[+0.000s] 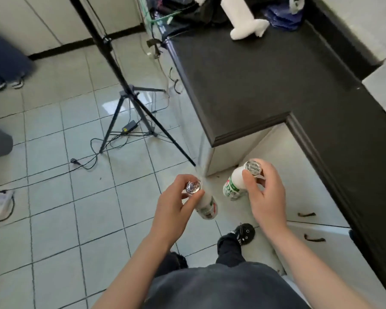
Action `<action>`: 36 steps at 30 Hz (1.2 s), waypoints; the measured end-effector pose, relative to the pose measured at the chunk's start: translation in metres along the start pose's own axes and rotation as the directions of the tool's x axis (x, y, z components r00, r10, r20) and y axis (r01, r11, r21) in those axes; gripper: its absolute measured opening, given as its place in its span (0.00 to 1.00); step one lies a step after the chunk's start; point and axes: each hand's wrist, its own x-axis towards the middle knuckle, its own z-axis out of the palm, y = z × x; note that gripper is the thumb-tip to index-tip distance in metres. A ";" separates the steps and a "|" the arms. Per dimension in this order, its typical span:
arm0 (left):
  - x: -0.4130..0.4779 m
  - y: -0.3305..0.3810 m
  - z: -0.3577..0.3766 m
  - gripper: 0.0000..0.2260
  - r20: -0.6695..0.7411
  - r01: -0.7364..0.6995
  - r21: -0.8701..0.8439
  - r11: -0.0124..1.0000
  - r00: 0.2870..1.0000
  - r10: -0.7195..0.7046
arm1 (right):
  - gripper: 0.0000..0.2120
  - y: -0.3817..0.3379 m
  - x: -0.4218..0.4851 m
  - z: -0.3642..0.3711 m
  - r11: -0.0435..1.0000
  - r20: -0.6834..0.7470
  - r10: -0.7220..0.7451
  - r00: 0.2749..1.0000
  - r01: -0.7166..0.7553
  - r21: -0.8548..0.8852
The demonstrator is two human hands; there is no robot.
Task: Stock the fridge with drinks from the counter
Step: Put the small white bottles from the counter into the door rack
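Observation:
My left hand [176, 204] grips a small white drink bottle [206, 207] by its foil-capped top, over the tiled floor. My right hand [265, 192] holds a second white bottle with a green label [234, 186] the same way, near the corner of the black counter [265, 81]. Both bottles hang upright below my fingers. The fridge is not in view.
A black tripod [129, 94] stands on the floor to the left of the counter, with cables and a power adapter [129, 127] around its feet. White objects [245, 21] and dark cloths lie at the counter's far end. Cabinet drawers with handles [314, 238] sit under the counter at right. Another person's legs show at far left.

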 end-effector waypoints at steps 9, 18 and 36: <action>-0.112 -0.100 -0.233 0.08 -0.297 0.223 0.026 0.975 0.933 -0.205 | 0.14 -0.121 -0.083 0.208 0.980 0.388 -0.123 0.914 0.050 0.192; -0.200 -0.157 -0.344 0.09 -0.658 0.307 -0.190 0.933 0.666 -0.353 | 0.05 -0.223 -0.121 0.350 0.955 0.691 -0.296 0.659 0.204 0.216; -0.309 -0.256 -0.620 0.13 -0.912 0.384 -0.387 0.838 -0.029 -0.408 | 0.08 -0.452 -0.254 0.723 0.807 0.842 -0.537 -0.045 0.265 0.529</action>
